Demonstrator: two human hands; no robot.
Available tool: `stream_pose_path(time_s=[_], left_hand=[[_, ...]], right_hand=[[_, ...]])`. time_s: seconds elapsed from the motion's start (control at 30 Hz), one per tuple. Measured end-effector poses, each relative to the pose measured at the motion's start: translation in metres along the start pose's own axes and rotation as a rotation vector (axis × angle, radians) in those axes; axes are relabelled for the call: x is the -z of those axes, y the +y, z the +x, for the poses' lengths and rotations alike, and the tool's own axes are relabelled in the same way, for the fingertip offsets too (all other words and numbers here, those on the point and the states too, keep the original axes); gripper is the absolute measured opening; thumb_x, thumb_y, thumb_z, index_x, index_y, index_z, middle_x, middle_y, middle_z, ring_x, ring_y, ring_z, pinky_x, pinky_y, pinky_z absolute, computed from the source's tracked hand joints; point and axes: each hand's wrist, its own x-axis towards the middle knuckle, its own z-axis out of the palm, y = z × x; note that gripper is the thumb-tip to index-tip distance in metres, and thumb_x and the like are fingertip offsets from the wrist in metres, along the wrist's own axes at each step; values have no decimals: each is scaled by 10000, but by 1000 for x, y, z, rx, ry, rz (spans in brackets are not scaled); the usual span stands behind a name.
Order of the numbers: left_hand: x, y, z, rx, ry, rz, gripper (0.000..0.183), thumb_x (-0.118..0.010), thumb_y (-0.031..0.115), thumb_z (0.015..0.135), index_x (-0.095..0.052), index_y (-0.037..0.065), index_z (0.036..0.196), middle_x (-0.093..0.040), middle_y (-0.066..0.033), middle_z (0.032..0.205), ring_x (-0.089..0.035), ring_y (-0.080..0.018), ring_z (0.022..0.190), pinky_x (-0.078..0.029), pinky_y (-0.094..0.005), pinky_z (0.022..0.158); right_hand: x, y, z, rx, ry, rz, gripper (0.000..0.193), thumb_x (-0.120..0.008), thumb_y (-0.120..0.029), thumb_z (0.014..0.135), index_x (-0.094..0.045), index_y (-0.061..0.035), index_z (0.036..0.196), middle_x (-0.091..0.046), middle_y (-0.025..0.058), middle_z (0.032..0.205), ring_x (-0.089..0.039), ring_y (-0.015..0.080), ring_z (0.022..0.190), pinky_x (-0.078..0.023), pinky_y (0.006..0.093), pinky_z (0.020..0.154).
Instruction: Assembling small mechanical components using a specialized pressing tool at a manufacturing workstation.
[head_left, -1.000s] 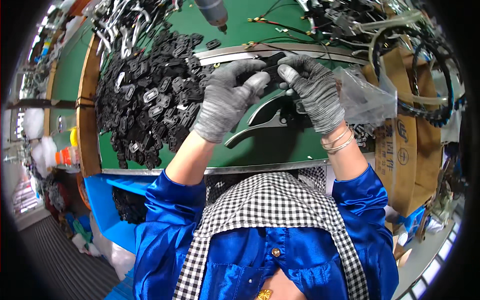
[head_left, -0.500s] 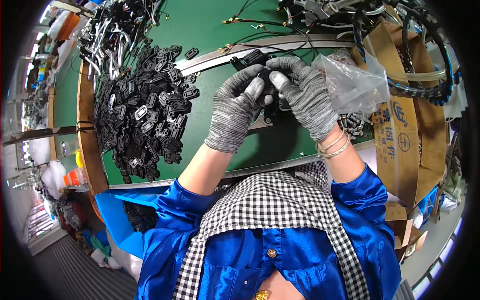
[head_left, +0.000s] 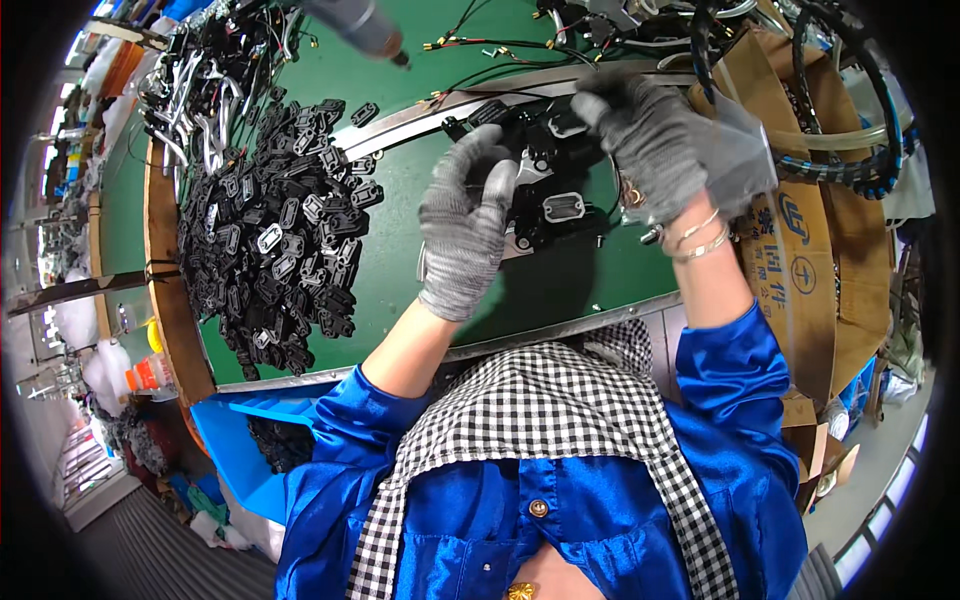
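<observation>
On the bench (head_left: 400, 280), the pile of small parts (head_left: 275, 240) lies to the left, spreading from the near edge toward the far side. Behind it, at the far left, sits a heap of levers (head_left: 195, 85). The assembly (head_left: 545, 185) is right of the pile, near the middle, between the left hand (head_left: 465, 235) on its left and the right hand (head_left: 650, 145) on its right and far side. A metal rail (head_left: 420, 112) runs across the bench just behind the assembly. A driver tip (head_left: 375, 30) hangs above the bench behind the rail. Wires (head_left: 480, 45) lie at the far edge. A carton (head_left: 800, 250) stands right of the bench, with hoses (head_left: 850, 150) over it.
</observation>
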Motion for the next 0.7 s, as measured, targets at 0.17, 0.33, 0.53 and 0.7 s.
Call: stream_pose_path(time_s=[0.17, 0.33, 0.53, 0.7], left_hand=[[4, -10, -7, -261, 18, 550, 221, -641, 53, 842, -655, 68, 1062, -626, -174, 987, -619, -324, 893, -528, -386, 784], [9, -18, -14, -336, -95, 876, 246, -634, 75, 837, -664, 68, 1081, -633, -175, 1010, -583, -365, 926, -492, -429, 821], [12, -24, -15, -319, -133, 892, 259, -610, 79, 839, -661, 73, 1093, -633, -178, 1028, -578, -376, 909, -493, -440, 808], [10, -26, -14, -290, -139, 946, 262, -612, 86, 840, -662, 87, 1097, -629, -175, 1048, -575, -380, 892, -494, -452, 782]], right_hand=[[17, 8, 27, -87, -183, -287, 174, -721, -165, 822, -689, -47, 947, -686, 61, 818, -607, 134, 759, -504, 300, 739], [5, 30, 26, -21, -112, -476, 170, -728, -164, 785, -697, -62, 917, -678, 143, 875, -657, 277, 814, -519, 356, 780], [-1, 48, 19, 76, -16, -466, 151, -724, -136, 779, -689, -54, 901, -674, 134, 875, -653, 275, 799, -518, 359, 780], [8, 36, 28, 53, -122, -459, 167, -696, -100, 787, -684, -62, 950, -645, 143, 858, -632, 291, 821, -508, 370, 789]])
